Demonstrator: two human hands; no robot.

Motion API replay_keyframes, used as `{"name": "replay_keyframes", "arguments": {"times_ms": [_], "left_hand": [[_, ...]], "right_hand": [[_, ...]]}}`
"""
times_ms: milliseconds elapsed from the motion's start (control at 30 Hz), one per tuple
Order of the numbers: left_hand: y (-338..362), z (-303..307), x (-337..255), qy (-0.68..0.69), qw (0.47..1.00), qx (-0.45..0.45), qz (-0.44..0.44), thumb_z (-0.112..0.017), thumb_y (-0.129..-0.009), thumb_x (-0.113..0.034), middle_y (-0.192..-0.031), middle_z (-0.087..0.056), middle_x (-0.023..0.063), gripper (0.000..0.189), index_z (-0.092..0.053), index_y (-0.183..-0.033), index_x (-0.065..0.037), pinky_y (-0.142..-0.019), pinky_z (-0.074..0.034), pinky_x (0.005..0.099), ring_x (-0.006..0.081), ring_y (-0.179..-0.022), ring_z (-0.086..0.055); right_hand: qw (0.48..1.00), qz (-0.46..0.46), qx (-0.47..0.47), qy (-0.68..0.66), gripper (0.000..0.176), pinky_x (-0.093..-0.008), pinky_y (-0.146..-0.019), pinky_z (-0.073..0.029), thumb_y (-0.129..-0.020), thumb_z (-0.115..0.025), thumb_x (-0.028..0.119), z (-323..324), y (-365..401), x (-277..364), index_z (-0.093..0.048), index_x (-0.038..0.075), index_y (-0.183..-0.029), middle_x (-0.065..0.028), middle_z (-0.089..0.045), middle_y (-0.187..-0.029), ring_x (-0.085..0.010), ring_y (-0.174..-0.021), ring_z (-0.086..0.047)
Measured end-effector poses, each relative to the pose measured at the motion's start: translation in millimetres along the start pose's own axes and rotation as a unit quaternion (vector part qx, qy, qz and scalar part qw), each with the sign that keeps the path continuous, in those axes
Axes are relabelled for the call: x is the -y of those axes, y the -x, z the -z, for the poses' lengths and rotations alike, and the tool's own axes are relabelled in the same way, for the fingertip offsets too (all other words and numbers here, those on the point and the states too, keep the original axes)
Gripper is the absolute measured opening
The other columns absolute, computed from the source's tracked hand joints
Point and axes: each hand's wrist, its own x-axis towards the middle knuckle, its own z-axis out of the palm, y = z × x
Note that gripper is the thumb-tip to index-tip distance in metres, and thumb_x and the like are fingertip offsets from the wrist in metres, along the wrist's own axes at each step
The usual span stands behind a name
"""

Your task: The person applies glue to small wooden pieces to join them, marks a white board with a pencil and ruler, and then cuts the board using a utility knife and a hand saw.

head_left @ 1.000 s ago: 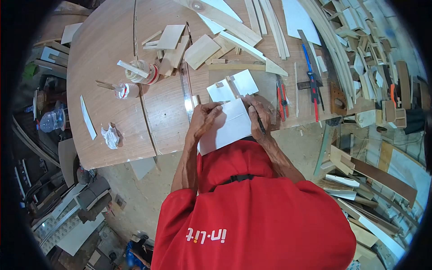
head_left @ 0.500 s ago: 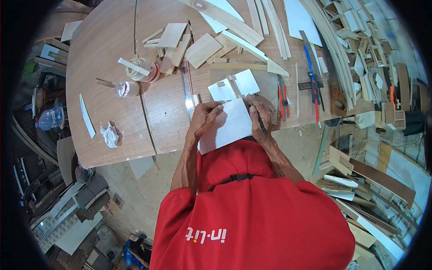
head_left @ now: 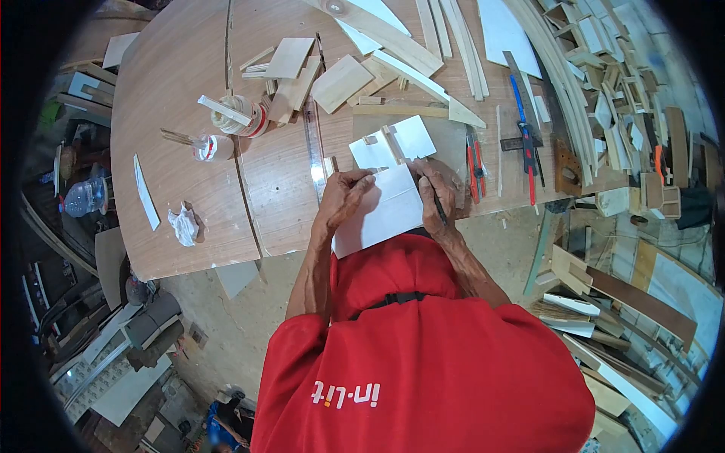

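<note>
A white panel (head_left: 389, 215) with a faint line across it spans the space between my hands at the table's front edge. My left hand (head_left: 346, 198) is closed on the panel's left side, thumb toward its upper edge. My right hand (head_left: 438, 192) is closed around a slim dark pencil or pen (head_left: 439, 208), close to the panel's upper right corner. Just beyond lies another white piece (head_left: 414, 137) with small wooden strips (head_left: 390, 143) on it. Both fingertips partly hide where the two pieces meet.
Left of my hands lie a clear ruler (head_left: 313, 140), a glue jar (head_left: 240, 117), a small pot with brushes (head_left: 214, 148) and crumpled tissue (head_left: 183, 225). Wooden offcuts (head_left: 342, 83) are piled behind. Red cutters (head_left: 476, 166) and a blue-and-red clamp (head_left: 522, 121) lie to the right.
</note>
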Motion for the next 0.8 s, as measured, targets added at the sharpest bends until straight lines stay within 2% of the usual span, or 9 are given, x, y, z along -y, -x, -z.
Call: {"name": "replay_keyframes", "arguments": {"times_ms": [667, 800], "left_hand": [[-3.8, -1.5, 8.4, 0.017, 1.000, -0.003, -0.002, -0.064, -0.090, -0.021, -0.085, -0.069, 0.0068, 0.031, -0.068, -0.106, 0.006, -0.071, -0.048, 0.0263, 0.0110, -0.078, -0.059], [-2.6, -1.2, 4.5, 0.009, 1.000, -0.007, -0.003, -0.064, -0.090, -0.020, -0.084, -0.068, 0.0064, 0.031, -0.068, -0.105, 0.006, -0.072, -0.048, 0.0262, 0.0111, -0.077, -0.058]], "right_hand": [[1.000, 0.005, 0.003, -0.017, 0.036, -0.0403, -0.096, -0.044, -0.098, -0.041, 0.020, 2.2, -1.8, 3.0, -0.058, -0.002, -0.122, -0.0212, -0.063, -0.113, -0.0332, -0.109, -0.058], [0.999, -0.030, -0.026, -0.034, 0.036, -0.0396, -0.095, -0.044, -0.099, -0.041, 0.021, 5.5, -5.1, 10.4, -0.057, -0.002, -0.122, -0.0196, -0.064, -0.111, -0.0303, -0.108, -0.059]]}}
